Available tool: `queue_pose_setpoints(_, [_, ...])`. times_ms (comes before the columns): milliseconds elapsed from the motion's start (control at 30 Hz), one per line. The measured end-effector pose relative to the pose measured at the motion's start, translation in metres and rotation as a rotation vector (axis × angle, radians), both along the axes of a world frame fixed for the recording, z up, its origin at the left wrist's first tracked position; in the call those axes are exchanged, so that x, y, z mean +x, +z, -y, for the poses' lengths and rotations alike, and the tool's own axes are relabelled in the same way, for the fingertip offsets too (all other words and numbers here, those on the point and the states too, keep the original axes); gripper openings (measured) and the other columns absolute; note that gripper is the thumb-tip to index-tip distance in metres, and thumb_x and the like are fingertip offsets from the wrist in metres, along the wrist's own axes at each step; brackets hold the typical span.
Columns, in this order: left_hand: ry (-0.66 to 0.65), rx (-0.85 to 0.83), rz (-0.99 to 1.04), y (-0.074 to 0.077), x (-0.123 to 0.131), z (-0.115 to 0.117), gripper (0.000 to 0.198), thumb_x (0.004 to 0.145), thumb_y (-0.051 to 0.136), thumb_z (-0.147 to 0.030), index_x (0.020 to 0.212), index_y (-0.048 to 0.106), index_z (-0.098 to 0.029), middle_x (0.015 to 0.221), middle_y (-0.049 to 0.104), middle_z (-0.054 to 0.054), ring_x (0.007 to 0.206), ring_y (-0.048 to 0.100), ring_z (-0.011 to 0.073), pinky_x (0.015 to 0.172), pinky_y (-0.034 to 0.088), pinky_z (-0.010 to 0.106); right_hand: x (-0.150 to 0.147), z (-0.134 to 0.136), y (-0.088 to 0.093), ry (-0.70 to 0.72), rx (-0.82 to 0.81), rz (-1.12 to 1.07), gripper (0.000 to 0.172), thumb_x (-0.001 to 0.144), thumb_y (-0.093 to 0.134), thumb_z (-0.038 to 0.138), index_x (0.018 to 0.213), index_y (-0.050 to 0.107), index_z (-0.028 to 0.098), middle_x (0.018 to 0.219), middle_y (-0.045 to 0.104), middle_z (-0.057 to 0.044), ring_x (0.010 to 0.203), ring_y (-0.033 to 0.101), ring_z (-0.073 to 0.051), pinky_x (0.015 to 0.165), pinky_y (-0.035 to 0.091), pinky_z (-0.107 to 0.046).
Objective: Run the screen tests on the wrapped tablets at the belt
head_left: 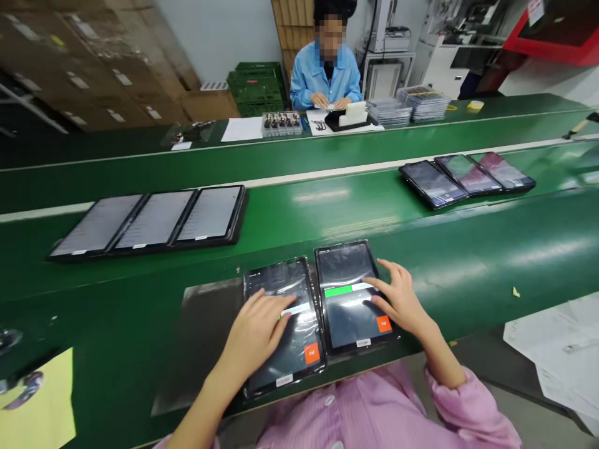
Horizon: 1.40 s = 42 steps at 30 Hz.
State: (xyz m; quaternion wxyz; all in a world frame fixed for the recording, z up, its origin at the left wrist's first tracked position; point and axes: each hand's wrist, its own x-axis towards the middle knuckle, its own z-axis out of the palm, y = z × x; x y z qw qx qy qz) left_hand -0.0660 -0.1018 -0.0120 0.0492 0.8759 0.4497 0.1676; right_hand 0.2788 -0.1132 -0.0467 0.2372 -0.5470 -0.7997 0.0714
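Note:
Two tablets lie side by side at the near edge of the green bench, each showing a dark screen with a red "Fail" box. My left hand [259, 329] rests over the left tablet [285, 355], its fingers stretched across the screen beside a white bar and hiding part of it. Over the right tablet [349, 318] is my right hand [400, 296], fingers spread, with a fingertip at the green and white bar. Neither hand grips anything. A dark mat [201, 343] shows left of the tablets.
Three tablets [154, 218] lie in a row at left on the green belt, and three more [468, 178] at right. Yellow paper [42, 405] is at the near left; white sheets [561, 349] lie at right. A person in a blue jacket [304, 75] sits across the bench.

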Motion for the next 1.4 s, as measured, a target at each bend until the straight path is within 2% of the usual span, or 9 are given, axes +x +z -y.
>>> queue_pose_setpoints(67, [-0.050, 0.042, -0.017, -0.010, 0.000, 0.017, 0.033, 0.100, 0.043, -0.033, 0.120, 0.068, -0.024, 0.108, 0.077, 0.005, 0.100, 0.069, 0.0226, 0.117, 0.032, 0.054, 0.001, 0.016, -0.011, -0.030, 0.015, 0.006, 0.034, 0.100, 0.049, 0.045, 0.129, 0.064, 0.034, 0.150, 0.032, -0.013, 0.133, 0.033, -0.037, 0.107, 0.032, -0.061])
queue_pose_setpoints(133, [-0.084, 0.063, -0.039, -0.016, 0.000, 0.024, 0.033, 0.098, 0.047, -0.034, 0.124, 0.066, -0.026, 0.112, 0.076, 0.004, 0.107, 0.067, 0.0254, 0.121, 0.014, 0.064, 0.003, 0.020, -0.018, -0.073, 0.024, -0.014, 0.034, 0.101, 0.047, 0.045, 0.129, 0.063, 0.035, 0.151, 0.029, -0.012, 0.135, 0.032, -0.038, 0.107, 0.029, -0.065])
queue_pose_setpoints(233, [-0.060, 0.043, -0.048, -0.014, -0.003, 0.014, 0.038, 0.098, 0.046, -0.035, 0.132, 0.061, -0.028, 0.121, 0.073, 0.006, 0.116, 0.063, 0.0287, 0.119, -0.001, 0.071, 0.007, 0.010, -0.024, -0.170, 0.009, -0.182, 0.036, 0.101, 0.043, 0.046, 0.129, 0.061, 0.032, 0.147, 0.036, -0.013, 0.134, 0.036, -0.035, 0.107, 0.033, -0.062])
queue_pose_setpoints(333, [0.007, -0.035, -0.077, -0.006, -0.001, -0.016, 0.043, 0.099, 0.042, -0.040, 0.136, 0.058, -0.028, 0.139, 0.062, 0.011, 0.131, 0.053, 0.0324, 0.117, 0.008, 0.073, 0.009, -0.016, -0.030, -0.302, -0.064, -0.518, 0.042, 0.095, 0.048, 0.051, 0.125, 0.059, 0.024, 0.129, 0.053, -0.015, 0.119, 0.051, -0.031, 0.101, 0.043, -0.054])
queue_pose_setpoints(433, [0.003, -0.143, -0.151, -0.003, 0.010, -0.050, 0.042, 0.100, 0.039, -0.045, 0.133, 0.061, -0.030, 0.154, 0.047, 0.013, 0.143, 0.040, 0.0377, 0.113, 0.017, 0.077, 0.005, -0.042, -0.038, -0.367, -0.226, -0.840, 0.048, 0.081, 0.061, 0.059, 0.109, 0.063, 0.021, 0.110, 0.064, -0.013, 0.097, 0.062, -0.029, 0.090, 0.052, -0.049])
queue_pose_setpoints(567, [-0.031, -0.247, -0.189, -0.008, 0.024, -0.075, 0.040, 0.099, 0.039, -0.051, 0.121, 0.066, -0.031, 0.157, 0.041, 0.012, 0.145, 0.034, 0.0420, 0.109, 0.019, 0.080, -0.005, -0.054, -0.047, -0.373, -0.299, -0.972, 0.050, 0.074, 0.067, 0.062, 0.100, 0.065, 0.020, 0.092, 0.070, -0.011, 0.087, 0.067, -0.028, 0.082, 0.055, -0.045])
queue_pose_setpoints(833, [-0.077, -0.302, -0.212, -0.007, 0.029, -0.072, 0.041, 0.099, 0.038, -0.054, 0.112, 0.069, -0.031, 0.153, 0.045, 0.013, 0.141, 0.039, 0.0425, 0.109, 0.020, 0.078, -0.006, -0.044, -0.046, -0.423, -0.321, -1.042, 0.045, 0.072, 0.073, 0.060, 0.093, 0.068, 0.020, 0.094, 0.073, -0.012, 0.085, 0.069, -0.030, 0.077, 0.057, -0.043])
queue_pose_setpoints(1133, [-0.019, -0.259, -0.123, -0.015, 0.027, -0.072, 0.043, 0.103, 0.025, -0.037, 0.116, 0.065, -0.030, 0.151, 0.051, 0.008, 0.138, 0.046, 0.0308, 0.115, 0.016, 0.073, -0.004, -0.048, -0.052, -0.407, -0.299, -1.016, 0.050, 0.075, 0.070, 0.060, 0.107, 0.067, 0.021, 0.096, 0.069, -0.010, 0.090, 0.065, -0.027, 0.084, 0.054, -0.043])
queue_pose_setpoints(1400, [0.009, -0.258, -0.137, -0.014, 0.033, -0.075, 0.043, 0.103, 0.027, -0.039, 0.110, 0.068, -0.029, 0.148, 0.054, 0.007, 0.136, 0.050, 0.0331, 0.115, 0.010, 0.075, 0.000, -0.055, -0.045, -0.363, -0.345, -1.011, 0.050, 0.070, 0.071, 0.060, 0.101, 0.067, 0.021, 0.089, 0.068, -0.009, 0.082, 0.065, -0.026, 0.078, 0.055, -0.042])
